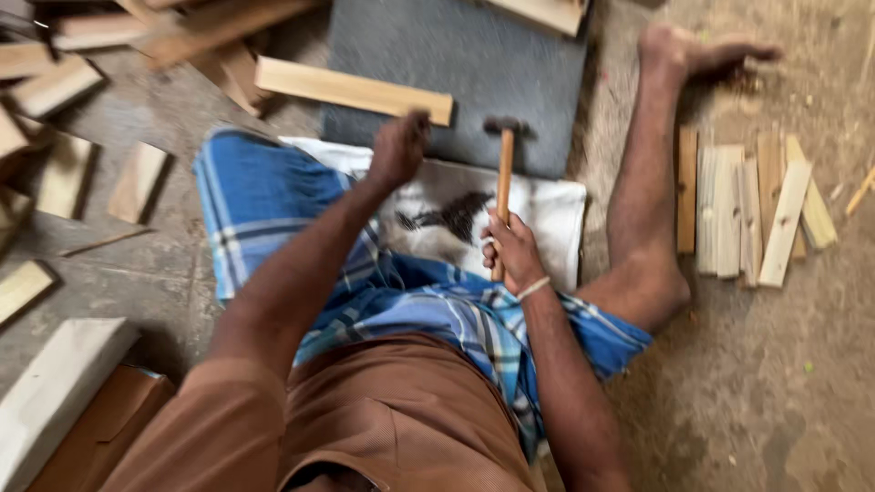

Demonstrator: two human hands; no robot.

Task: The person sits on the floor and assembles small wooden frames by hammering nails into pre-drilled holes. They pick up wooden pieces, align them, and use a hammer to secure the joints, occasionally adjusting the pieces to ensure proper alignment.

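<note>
Pale wooden slat (354, 89) gripped by left hand (398, 148); right hand (512, 251) clutches wooden-handled hammer (504, 182). Misaimed blow could strike fingers.

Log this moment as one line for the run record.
left hand: grips wooden strip | right hand: holds hammer upright | slab: dark, ahead

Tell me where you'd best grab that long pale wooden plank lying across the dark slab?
Probably the long pale wooden plank is best held near its right end, from above, where the left hand meets it: it lies flat, narrow enough for fingers to wrap both long edges.
</note>
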